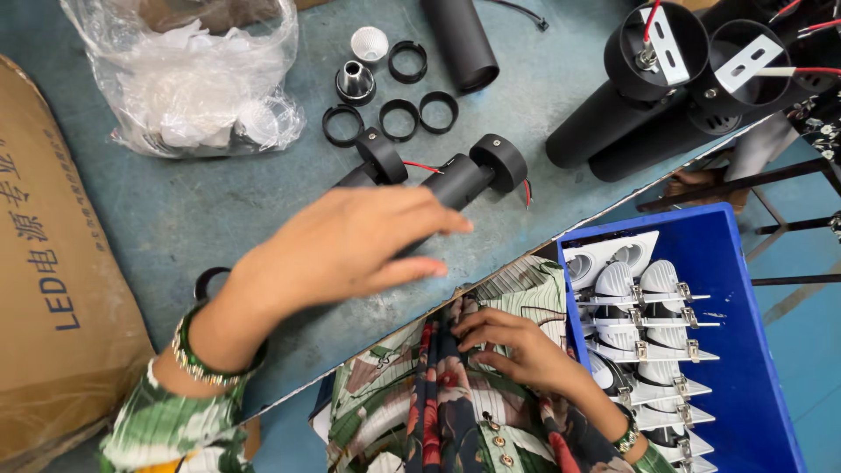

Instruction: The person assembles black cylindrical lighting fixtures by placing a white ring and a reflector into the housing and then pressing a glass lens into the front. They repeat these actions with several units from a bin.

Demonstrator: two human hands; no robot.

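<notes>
My left hand (346,241) hovers palm down over the blue-grey table (219,210), fingers spread, just above a black cylindrical lamp housing (464,178) with a round mount and red wire. It holds nothing. A second similar black housing (375,162) lies right beside it, partly hidden by the hand. My right hand (517,349) rests on my patterned clothing at my lap, below the table edge, fingers loosely spread and empty. Several black rings (399,118) lie beyond the housings, with a shiny metal reflector cup (355,81) and a white lens cup (369,43).
A clear plastic bag of white parts (197,83) sits at the far left. A brown cardboard box (53,280) lies along the left. Larger black lamp tubes (631,96) lie at the top right. A blue crate (745,307) of white fittings stands to my right.
</notes>
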